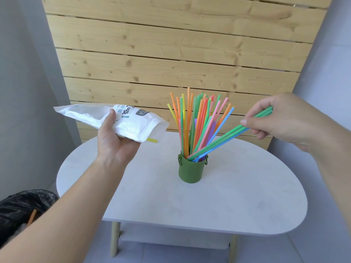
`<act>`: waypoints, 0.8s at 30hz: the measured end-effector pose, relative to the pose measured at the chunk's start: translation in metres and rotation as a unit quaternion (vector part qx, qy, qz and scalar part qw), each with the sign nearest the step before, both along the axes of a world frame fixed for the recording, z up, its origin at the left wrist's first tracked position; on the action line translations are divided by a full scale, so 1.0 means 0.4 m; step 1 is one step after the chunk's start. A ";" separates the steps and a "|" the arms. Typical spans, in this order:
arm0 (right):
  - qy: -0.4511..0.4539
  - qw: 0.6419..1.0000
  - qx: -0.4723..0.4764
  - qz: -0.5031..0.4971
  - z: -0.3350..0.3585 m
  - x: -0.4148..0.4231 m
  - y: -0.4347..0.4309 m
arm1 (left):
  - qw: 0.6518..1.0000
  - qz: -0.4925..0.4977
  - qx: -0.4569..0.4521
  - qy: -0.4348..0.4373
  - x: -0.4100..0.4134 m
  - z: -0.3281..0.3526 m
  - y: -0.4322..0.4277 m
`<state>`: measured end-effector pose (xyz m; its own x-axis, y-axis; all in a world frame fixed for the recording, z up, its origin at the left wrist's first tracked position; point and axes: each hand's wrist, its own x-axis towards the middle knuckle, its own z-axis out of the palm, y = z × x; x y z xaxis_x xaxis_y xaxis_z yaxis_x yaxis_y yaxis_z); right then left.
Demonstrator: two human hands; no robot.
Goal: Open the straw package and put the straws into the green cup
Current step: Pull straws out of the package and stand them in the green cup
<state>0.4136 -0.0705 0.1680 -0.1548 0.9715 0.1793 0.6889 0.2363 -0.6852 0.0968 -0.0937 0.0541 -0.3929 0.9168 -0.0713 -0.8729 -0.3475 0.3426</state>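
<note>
At the centre of the head view, a small olive-green metal cup with side lugs point(191, 170) stands upright on the white oval tabletop point(247, 196), already crowded with a fan of thin plastic straws in orange, green, pink, blue and yellow point(190, 118).

Toward the right of the frame, the right hand point(275, 118) pinches the upper ends of a small bunch of green and blue straws point(228, 132) between thumb and curled fingers. The bunch slants down to the left, and its lower ends sit right at the cup's mouth, among the others.

On the left of the frame, the left hand point(114, 141) lies palm up under a white printed plastic straw package point(121, 120), with the thumb pressed over its top. The package hangs in the air above the table's left edge, its open mouth facing the cup. A yellow strip point(152, 139) shows at that mouth; I cannot tell whether it is a last straw or part of the seal.

The step in hand looks to be dropping this bunch into the cup, late in the task. The next move calls for loosening the pinch so the straws slide in without tipping the light cup, then checking the package for leftovers.

A black bin bag point(22, 204) sits at lower left, and a pale wooden plank wall point(171, 54) fills the upper frame.
</note>
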 end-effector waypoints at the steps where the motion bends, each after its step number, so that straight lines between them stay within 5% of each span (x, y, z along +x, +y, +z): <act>1: -0.009 1.000 0.004 0.003 0.003 -0.012 0.008 | 1.000 0.000 -0.002 0.003 0.001 0.000 -0.002; 24: -0.008 0.981 0.193 0.017 -0.102 -0.207 0.115 | 1.000 -0.001 -0.016 0.016 -0.012 -0.004 -0.021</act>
<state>0.3308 -0.0245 0.1273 -0.1924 0.8261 0.5296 0.6864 0.4990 -0.5290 0.0919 -0.1020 0.0524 -0.3944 0.9146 -0.0889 -0.8618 -0.3345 0.3814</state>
